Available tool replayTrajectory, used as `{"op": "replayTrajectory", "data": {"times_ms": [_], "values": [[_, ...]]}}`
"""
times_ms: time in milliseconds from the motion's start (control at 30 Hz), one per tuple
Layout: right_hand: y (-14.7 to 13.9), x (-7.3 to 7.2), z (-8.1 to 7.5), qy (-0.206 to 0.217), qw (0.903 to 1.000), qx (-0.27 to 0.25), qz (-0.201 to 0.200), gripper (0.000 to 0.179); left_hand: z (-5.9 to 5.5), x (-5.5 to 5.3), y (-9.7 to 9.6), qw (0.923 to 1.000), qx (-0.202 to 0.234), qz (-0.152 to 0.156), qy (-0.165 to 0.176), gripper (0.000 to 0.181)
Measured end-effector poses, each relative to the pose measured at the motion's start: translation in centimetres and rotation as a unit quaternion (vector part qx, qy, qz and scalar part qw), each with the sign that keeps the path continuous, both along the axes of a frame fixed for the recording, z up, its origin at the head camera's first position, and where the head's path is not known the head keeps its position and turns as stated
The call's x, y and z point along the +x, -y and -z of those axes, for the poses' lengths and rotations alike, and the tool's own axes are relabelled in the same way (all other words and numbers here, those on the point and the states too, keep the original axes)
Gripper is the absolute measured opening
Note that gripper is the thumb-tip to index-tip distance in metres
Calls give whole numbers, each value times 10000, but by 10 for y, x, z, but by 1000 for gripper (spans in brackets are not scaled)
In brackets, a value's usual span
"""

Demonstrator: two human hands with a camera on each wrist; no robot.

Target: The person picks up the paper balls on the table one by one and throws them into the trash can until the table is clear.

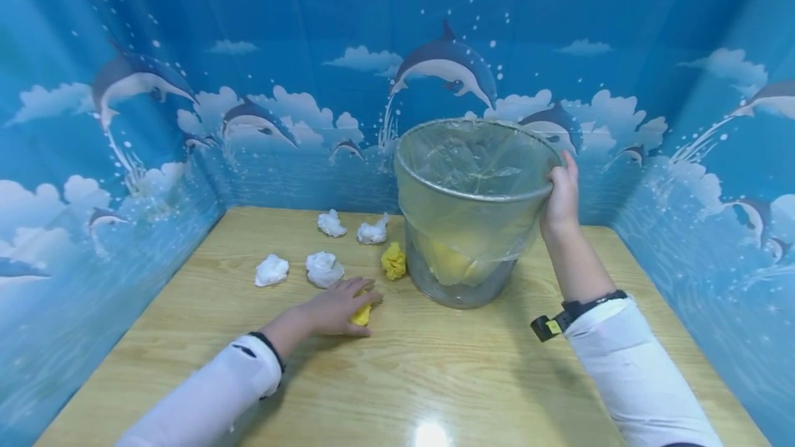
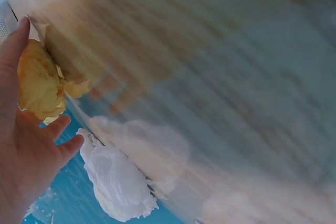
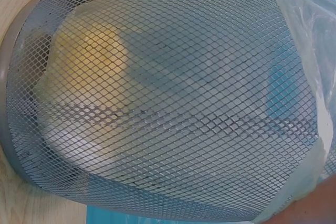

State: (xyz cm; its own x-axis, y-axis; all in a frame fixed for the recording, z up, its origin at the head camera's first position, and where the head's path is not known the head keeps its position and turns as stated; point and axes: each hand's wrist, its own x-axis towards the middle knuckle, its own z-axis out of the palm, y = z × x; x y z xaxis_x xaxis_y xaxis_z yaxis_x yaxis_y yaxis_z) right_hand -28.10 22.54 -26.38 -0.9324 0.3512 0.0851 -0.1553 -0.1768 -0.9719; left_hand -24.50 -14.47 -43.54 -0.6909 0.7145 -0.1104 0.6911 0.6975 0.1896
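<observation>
My left hand (image 1: 338,305) reaches over a crumpled yellow paper ball (image 1: 361,314) on the table. In the left wrist view that yellow ball (image 2: 39,82) sits between the thumb and the spread fingers (image 2: 68,148); some fingers are hidden behind it. My right hand (image 1: 562,195) holds the rim of a mesh wastebasket (image 1: 459,295) at its right side. A clear plastic liner (image 1: 472,216) folds over the rim, and the basket leans slightly. Through the mesh, yellow and whitish contents (image 3: 97,59) show low in the liner.
A second yellow paper ball (image 1: 393,261) lies beside the basket's left foot. Several crumpled white balls, one of them (image 1: 324,269) close behind my left hand, lie at the table's back left. A blue dolphin-print curtain (image 1: 298,33) walls the wooden table (image 1: 397,392) on three sides.
</observation>
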Motion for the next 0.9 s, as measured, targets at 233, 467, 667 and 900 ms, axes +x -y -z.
{"op": "replayTrajectory", "data": {"times_ms": [233,467,667,900], "values": [[1,0,1,12,10000,-14,28,71,1,-1,0,10000,2,83,-51,69],[1,-1,2,27,10000,-22,11,71,1,-1,-1,10000,5,86,51,67],[1,-1,1,-22,10000,15,43,71,2,-3,-1,9998,59,-11,188,64],[1,1,0,-30,10000,29,90,71,1,-5,-2,9993,57,-90,363,59]]}}
